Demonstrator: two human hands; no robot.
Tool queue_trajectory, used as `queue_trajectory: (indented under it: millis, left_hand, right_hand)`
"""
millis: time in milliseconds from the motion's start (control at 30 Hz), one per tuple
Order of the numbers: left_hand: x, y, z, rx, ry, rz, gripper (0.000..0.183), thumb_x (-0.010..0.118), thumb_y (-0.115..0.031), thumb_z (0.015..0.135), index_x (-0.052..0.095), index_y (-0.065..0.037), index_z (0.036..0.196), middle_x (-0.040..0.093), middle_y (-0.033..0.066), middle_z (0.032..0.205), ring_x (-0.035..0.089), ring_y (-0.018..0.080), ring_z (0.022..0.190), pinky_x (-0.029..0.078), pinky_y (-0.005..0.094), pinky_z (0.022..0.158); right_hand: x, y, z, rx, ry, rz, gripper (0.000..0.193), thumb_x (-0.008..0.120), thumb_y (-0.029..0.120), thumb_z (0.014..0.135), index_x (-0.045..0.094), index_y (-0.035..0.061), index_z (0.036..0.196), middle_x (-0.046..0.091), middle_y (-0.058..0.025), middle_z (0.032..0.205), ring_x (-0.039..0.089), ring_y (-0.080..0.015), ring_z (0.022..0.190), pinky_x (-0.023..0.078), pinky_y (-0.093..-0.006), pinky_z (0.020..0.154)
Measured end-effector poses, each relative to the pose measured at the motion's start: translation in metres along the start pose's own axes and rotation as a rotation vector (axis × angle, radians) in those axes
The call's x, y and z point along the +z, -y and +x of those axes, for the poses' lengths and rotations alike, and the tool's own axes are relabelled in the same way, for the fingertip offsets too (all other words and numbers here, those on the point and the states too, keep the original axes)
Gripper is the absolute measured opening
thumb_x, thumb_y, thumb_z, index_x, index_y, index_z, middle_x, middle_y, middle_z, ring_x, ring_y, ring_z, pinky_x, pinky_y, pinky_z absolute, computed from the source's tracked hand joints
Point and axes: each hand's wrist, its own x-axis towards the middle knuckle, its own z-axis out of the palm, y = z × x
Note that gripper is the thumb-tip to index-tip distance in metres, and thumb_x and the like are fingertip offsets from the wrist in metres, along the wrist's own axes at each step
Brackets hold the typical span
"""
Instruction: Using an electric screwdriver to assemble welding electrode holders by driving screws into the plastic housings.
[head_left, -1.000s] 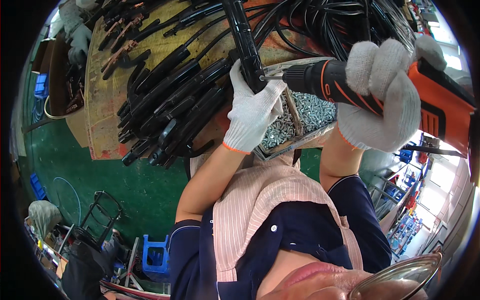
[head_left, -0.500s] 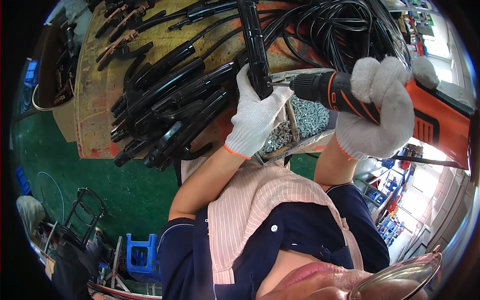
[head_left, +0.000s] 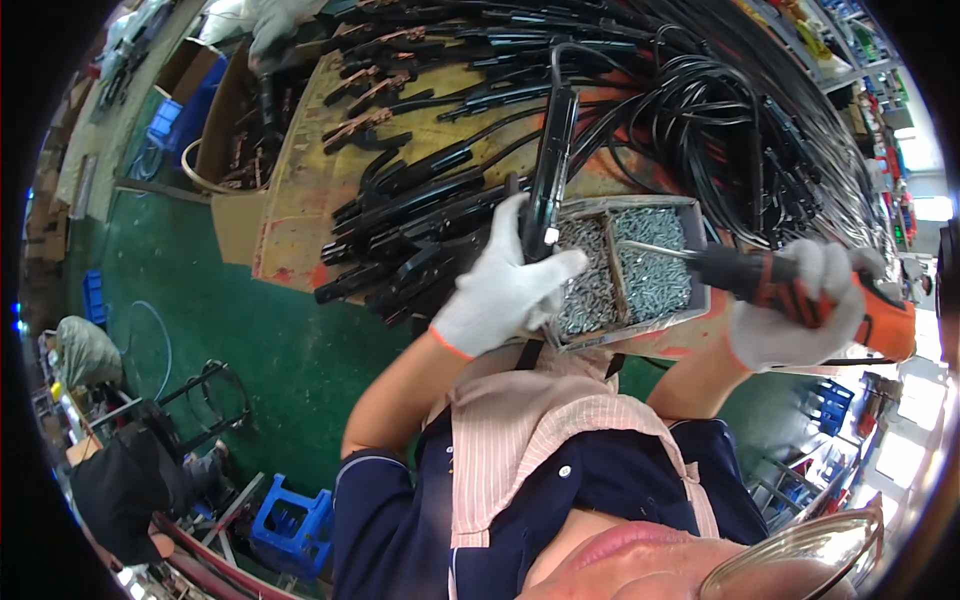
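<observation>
My left hand (head_left: 500, 285), in a white knit glove, is closed round the lower end of a black welding electrode holder (head_left: 553, 150). The holder stands out away from me, its curved lever at the far end. My right hand (head_left: 805, 315), also gloved, grips an orange and black power drill (head_left: 725, 272). Its long bit points left, over the right compartment of a screw box (head_left: 702, 225). Silvery screws (head_left: 655, 285) fill that compartment; darker small screws (head_left: 588, 290) fill the left one. The bit's tip is apart from the holder.
More black holders (head_left: 425, 215) lie piled left of my left hand on the worn yellow table (head_left: 300, 215). Coiled black cables (head_left: 700, 100) cover its far right. Copper-coloured clamp parts (head_left: 365, 125) lie at the far left. A cardboard box (head_left: 235, 120) and another person's gloved hand (head_left: 275, 30) are beyond.
The drill has drawn back right, its bit leaving the holder's lower end. My left hand has lowered slightly with the holder. The view has shifted, showing more of the table and screw box.
</observation>
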Motion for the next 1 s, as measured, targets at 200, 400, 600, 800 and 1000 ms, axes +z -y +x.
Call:
queue_trajectory:
  millis: [200,400,600,800,1000]
  left_hand:
    - [-0.087,-0.085,-0.052,0.232,-0.036,1.527,0.053,0.066,-0.021,0.088,0.041,-0.015,0.134,0.065,0.0236,0.107,0.066,0.0412,0.094,0.053,0.0450,0.081]
    - [-0.123,-0.109,-0.027,0.155,-0.153,2.092,0.061,0.067,-0.010,0.082,0.048,-0.022,0.139,0.059,0.0168,0.122,0.059,0.0356,0.110,0.049,0.0425,0.097]
    - [-0.152,-0.134,-0.035,0.672,0.507,1.865,0.043,0.069,-0.012,0.084,0.064,-0.016,0.127,0.062,0.0127,0.128,0.057,0.0345,0.119,0.046,0.0386,0.103]
    - [-0.161,-0.135,0.030,0.182,-0.267,1.949,0.033,0.054,-0.013,0.094,0.063,-0.018,0.125,0.066,0.0133,0.113,0.062,0.0373,0.107,0.052,0.0429,0.091]
    - [-0.164,-0.123,0.073,0.095,-0.241,2.435,0.033,0.058,-0.014,0.090,0.062,-0.021,0.122,0.066,0.0074,0.109,0.064,0.0267,0.107,0.053,0.0408,0.085]
  right_hand:
    - [-0.048,0.001,0.008,0.566,-0.215,-0.527,0.047,0.060,0.004,0.089,0.043,0.0042,0.133,0.058,-0.0078,0.094,0.053,-0.0123,0.069,0.045,-0.0254,0.062]
    - [-0.072,-0.034,-0.040,0.910,0.070,-1.009,0.081,0.070,0.010,0.086,0.022,0.0088,0.152,0.057,-0.0092,0.102,0.063,-0.0152,0.072,0.053,-0.0282,0.064]
    - [-0.094,-0.044,-0.037,-0.035,0.670,-1.948,0.059,0.076,0.022,0.083,0.053,0.0097,0.137,0.051,-0.0134,0.132,0.051,-0.0327,0.121,0.045,-0.0435,0.100]
    - [-0.028,-0.113,0.023,-0.155,1.111,-1.528,0.036,0.072,0.014,0.082,0.065,0.0116,0.117,0.066,-0.0065,0.111,0.063,-0.0271,0.103,0.050,-0.0391,0.090]
    - [-0.069,-0.243,0.040,-0.006,1.506,-1.836,0.032,0.067,0.024,0.087,0.062,0.0140,0.117,0.062,-0.0045,0.108,0.061,-0.0260,0.103,0.050,-0.0395,0.089]
